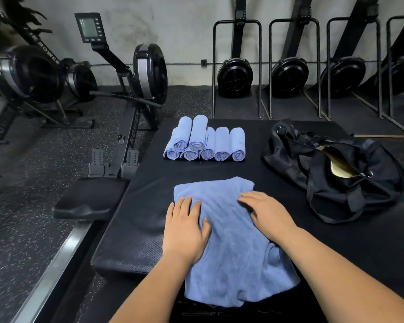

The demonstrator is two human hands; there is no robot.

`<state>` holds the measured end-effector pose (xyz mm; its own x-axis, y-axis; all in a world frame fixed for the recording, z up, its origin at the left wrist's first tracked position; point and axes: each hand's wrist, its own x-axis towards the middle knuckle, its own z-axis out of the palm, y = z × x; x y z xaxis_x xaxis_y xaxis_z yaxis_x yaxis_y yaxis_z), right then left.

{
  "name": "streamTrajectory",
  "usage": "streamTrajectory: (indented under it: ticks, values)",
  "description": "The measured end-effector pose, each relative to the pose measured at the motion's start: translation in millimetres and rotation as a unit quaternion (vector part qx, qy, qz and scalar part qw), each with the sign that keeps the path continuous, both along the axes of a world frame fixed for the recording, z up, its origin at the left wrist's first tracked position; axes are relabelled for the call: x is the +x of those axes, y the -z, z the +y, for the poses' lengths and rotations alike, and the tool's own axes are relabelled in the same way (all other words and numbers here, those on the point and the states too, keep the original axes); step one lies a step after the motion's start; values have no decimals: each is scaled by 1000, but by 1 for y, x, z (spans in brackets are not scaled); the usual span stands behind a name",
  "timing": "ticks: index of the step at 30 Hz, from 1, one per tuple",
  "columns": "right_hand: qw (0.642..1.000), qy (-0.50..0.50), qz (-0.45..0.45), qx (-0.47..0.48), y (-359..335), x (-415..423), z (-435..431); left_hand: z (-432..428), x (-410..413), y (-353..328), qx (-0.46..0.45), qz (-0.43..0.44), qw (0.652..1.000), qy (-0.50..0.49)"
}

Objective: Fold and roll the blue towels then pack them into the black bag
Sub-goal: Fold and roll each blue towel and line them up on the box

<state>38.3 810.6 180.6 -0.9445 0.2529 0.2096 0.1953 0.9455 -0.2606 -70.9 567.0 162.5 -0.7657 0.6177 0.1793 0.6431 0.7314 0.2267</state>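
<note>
A folded blue towel [233, 243] lies flat on the black padded bench [219, 169] in front of me, its near end hanging over the bench edge. My left hand [187, 227] presses flat on the towel's left side, fingers straight. My right hand [266, 213] rests flat on its right side, fingers spread. Several rolled blue towels [205, 143] are stacked in a pile at the far side of the bench. The black bag [336, 173] lies to the right, its zip open and a pale lining showing.
A rowing machine seat and rail [89, 199] stand close on the left of the bench. More rowing machines [149, 73] line the back wall, some stored upright [236, 75]. Speckled rubber floor surrounds the bench.
</note>
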Motion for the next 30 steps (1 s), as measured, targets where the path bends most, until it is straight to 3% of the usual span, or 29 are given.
streamTrajectory:
  ticks: [2, 5, 9, 16, 19, 22, 27, 30]
  values:
    - [1000, -7, 13, -4, 1, 0, 1, 1, 0, 0, 1, 6, 1000, 0]
    - [997, 75, 16, -10, 1, -4, 5, 2, -1, -1, -5, 16, 1000, 10]
    - [982, 92, -161, 25, 0, -16, 7, 5, -7, -1, -65, 1, 997, 32]
    - [955, 201, -213, 46, -10, -29, 7, 18, -39, -10, -170, -37, 981, 83]
    - [979, 131, -150, 42, -18, -33, -7, 26, -56, -13, -187, -39, 977, 91]
    - [986, 33, -164, 11, -13, -26, -9, 35, -74, -18, -229, -8, 969, 88]
    - [978, 79, -194, -2, -3, -14, 11, 52, -80, -30, -278, 52, 956, 73]
    - [981, 66, -181, -36, -6, -13, 13, 48, -70, -26, -193, 62, 975, 96]
